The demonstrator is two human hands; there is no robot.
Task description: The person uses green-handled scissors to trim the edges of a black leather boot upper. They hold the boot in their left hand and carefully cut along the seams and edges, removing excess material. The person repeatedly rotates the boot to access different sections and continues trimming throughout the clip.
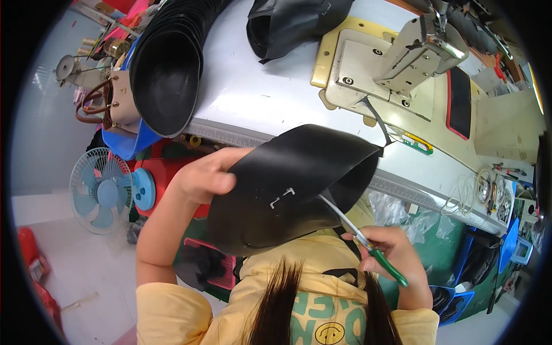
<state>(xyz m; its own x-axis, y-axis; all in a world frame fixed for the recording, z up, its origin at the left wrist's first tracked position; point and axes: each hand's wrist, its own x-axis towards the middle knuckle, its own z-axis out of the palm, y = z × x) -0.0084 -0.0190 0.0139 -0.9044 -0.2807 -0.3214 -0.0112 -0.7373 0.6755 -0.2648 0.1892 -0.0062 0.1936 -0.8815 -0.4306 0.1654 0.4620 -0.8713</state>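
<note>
The left fingers (222,183) are gripping the black piece (253,213) while the right fingers (384,233) are clasping the green-handled tool (386,265), a slip possibly risking scratches.

Bright, fairly even light; white table (230,86) v. pale, soft sheen on the held black sheet (305,161), small glints on L wall (43,109). Hollow of black stack (167,80) in deep shadow. Fisheye: ruler (227,133) curves, corners blk. Centre fairly sharp, stuff nr. rim softer.

The black piece (276,178) is showing a smooth, leather-like sheen; the tool (361,237) (green plastic handle (388,268)) is gleaming like metal.
</note>
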